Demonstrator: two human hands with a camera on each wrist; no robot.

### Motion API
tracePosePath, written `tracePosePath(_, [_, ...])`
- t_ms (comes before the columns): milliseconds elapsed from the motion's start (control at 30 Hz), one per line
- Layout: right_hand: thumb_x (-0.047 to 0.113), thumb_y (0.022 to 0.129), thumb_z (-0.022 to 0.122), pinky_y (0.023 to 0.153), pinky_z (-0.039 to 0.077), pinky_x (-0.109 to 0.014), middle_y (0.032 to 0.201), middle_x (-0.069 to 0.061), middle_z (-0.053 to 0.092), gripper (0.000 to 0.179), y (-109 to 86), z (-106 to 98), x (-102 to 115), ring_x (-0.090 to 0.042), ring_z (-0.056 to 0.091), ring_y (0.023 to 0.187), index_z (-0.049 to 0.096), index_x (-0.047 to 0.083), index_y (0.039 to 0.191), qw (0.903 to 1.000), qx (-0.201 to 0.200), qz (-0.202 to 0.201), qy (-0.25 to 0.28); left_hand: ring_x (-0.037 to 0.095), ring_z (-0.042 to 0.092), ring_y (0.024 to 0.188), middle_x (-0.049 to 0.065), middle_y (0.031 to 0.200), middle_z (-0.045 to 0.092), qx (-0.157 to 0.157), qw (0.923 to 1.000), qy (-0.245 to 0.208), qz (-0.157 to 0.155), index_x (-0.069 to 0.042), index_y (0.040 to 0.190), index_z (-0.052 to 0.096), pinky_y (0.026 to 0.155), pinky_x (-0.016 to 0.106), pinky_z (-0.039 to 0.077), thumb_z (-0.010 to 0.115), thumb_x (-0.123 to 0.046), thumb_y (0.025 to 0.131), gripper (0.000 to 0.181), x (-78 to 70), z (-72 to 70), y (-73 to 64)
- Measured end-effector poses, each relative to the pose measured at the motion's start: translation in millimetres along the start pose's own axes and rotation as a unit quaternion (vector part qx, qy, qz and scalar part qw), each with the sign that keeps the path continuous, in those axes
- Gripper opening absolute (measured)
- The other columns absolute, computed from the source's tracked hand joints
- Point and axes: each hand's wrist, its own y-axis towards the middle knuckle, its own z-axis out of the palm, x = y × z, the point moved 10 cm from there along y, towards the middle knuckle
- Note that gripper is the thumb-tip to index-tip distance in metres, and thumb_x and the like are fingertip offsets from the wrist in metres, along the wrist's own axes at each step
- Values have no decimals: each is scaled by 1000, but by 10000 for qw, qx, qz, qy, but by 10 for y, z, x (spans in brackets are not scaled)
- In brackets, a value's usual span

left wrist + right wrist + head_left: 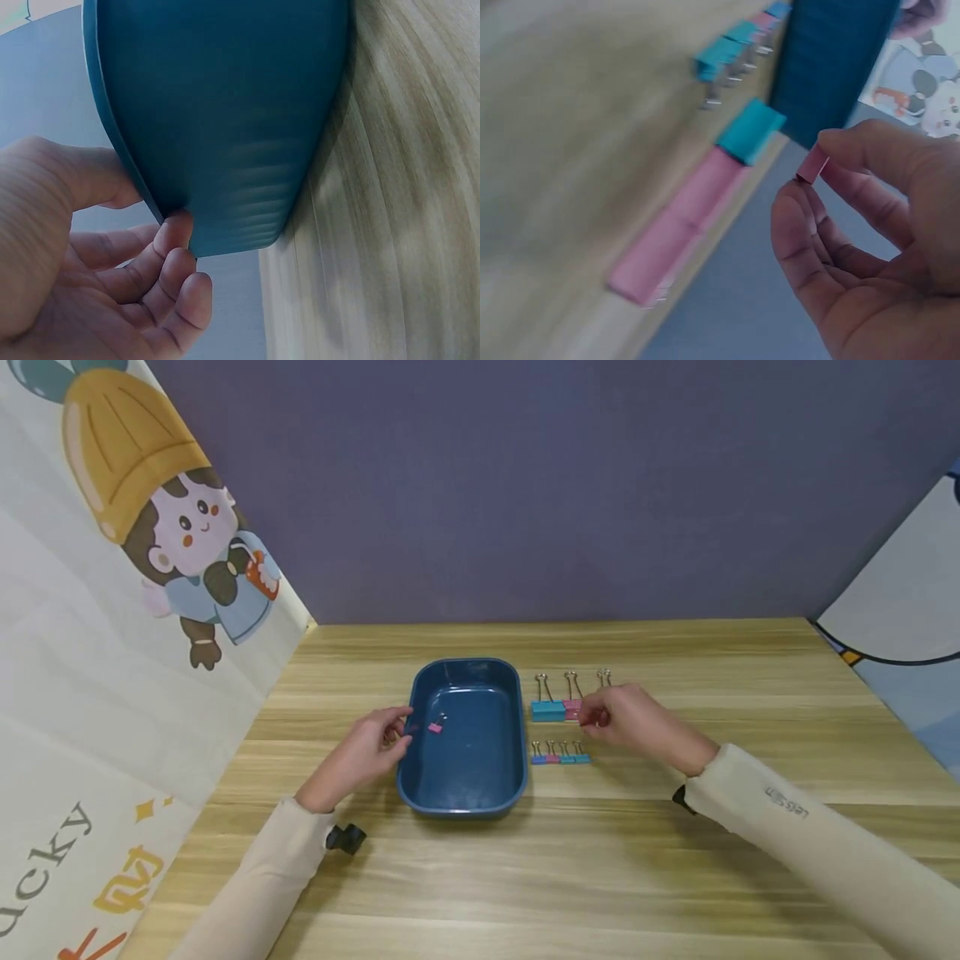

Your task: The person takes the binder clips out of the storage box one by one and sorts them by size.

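Note:
My right hand point(618, 717) pinches a small pink binder clip point(812, 163) between thumb and fingers, above the row of large clips. In that row a teal binder clip point(548, 711) stands beside two pink binder clips point(705, 187), which the hand partly covers in the head view. Nearer me is a row of several small binder clips point(560, 759) in blue, pink and teal. My left hand point(369, 744) holds the left rim of a dark blue plastic bin point(522, 735), thumb and fingers on either side. One small pink binder clip point(436, 727) lies inside the bin.
The wood-grain table point(480, 893) runs back to a purple-grey panel point(555, 493). At the left hangs a white printed sheet point(75, 693) with a cartoon figure; another printed panel point(900, 585) stands at the right. Both clip rows sit just right of the bin.

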Motion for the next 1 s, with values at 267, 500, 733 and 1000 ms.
tracePosePath(267, [1,78,73,59,49,-25,72,7,61,12,-205,224,-239,-7,55,65,70,13,78,9990,234,292,224,15,53,75,5,86,58,36,10000,7,-12,11,123,53,64,29,49,64,0,86,40,3,-4,-8])
tracePosePath(500, [-2,75,75,60,50,-23,74,7,62,15,-243,331,-235,-7,57,68,70,12,78,9988,160,112,456,15,54,75,5,87,59,38,10000,-5,0,11,123,53,65,30,49,64,-1,86,40,-8,-13,-8])
tracePosePath(733, [-1,76,76,61,50,-23,76,6,64,12,-254,342,-215,-6,57,68,72,10,80,9989,168,63,429,15,54,76,5,87,59,15,10000,-23,35,10,124,54,65,30,49,64,-1,86,40,-6,-10,-5])
tracePosePath(1000, [3,80,73,56,49,-24,74,3,64,6,-206,165,-170,-7,56,65,72,8,82,9989,136,342,300,16,54,76,6,88,59,49,10000,-59,24,10,124,53,65,31,49,64,1,86,40,6,-1,-5])
